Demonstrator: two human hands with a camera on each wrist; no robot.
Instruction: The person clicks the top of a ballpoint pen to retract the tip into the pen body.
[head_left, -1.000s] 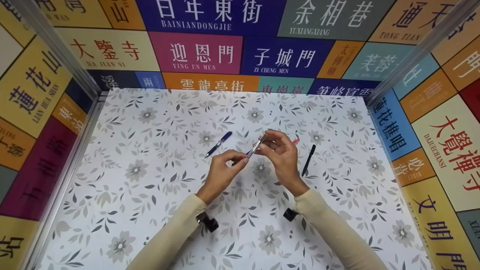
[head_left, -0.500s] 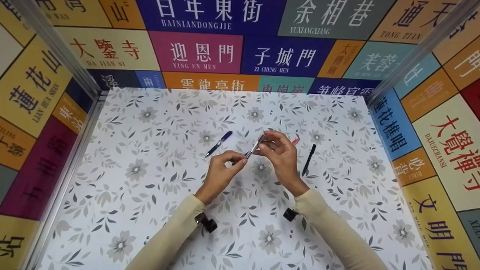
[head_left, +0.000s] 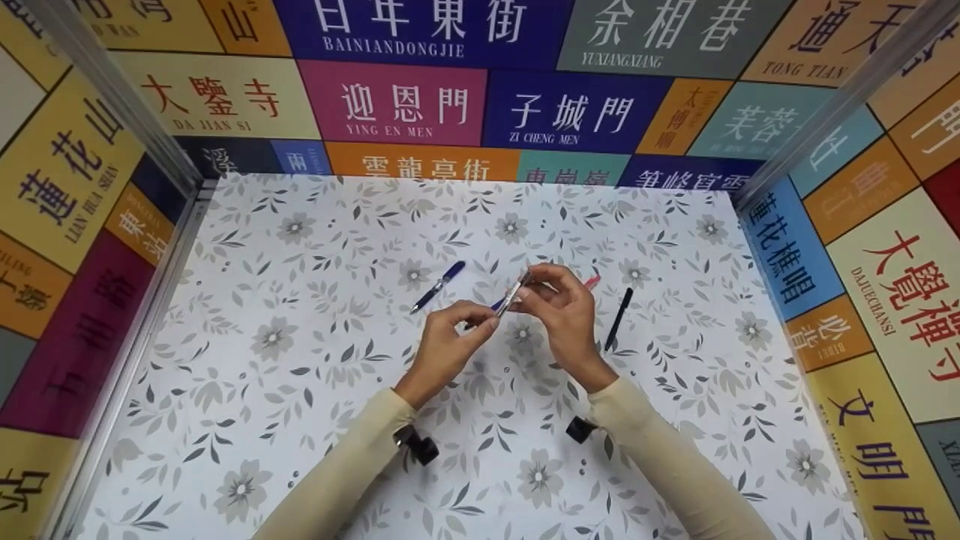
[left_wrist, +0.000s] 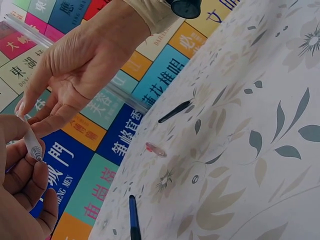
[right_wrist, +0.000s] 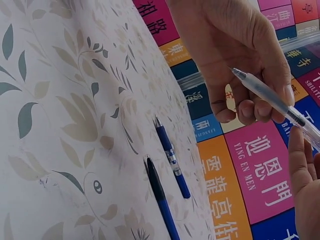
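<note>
Over the last second very little shifts: both my hands stay raised over the middle of the desk (head_left: 300, 420), working the same clear pen (head_left: 513, 294). My right hand (head_left: 564, 315) pinches its upper part between thumb and fingertips, and it has drawn a touch closer to my left hand (head_left: 448, 341), so less of the barrel shows between them than a second ago. My left hand pinches the lower end, fingers curled round it; the right wrist view shows the pen's tip (right_wrist: 239, 73) poking past the left hand's knuckles.

I read this as the two ends being pressed or turned together, a small fitting step that is near its close rather than just begun, though I cannot tell whether the parts have seated.

The rest lies where it was: a blue pen (head_left: 438, 286) toward the far edge, left of my hands, with a second blue pen (right_wrist: 161, 200) alongside it in the right wrist view, a black pen (head_left: 618, 318) to the right, and a small red piece (head_left: 592, 282) just beyond my right hand.
</note>
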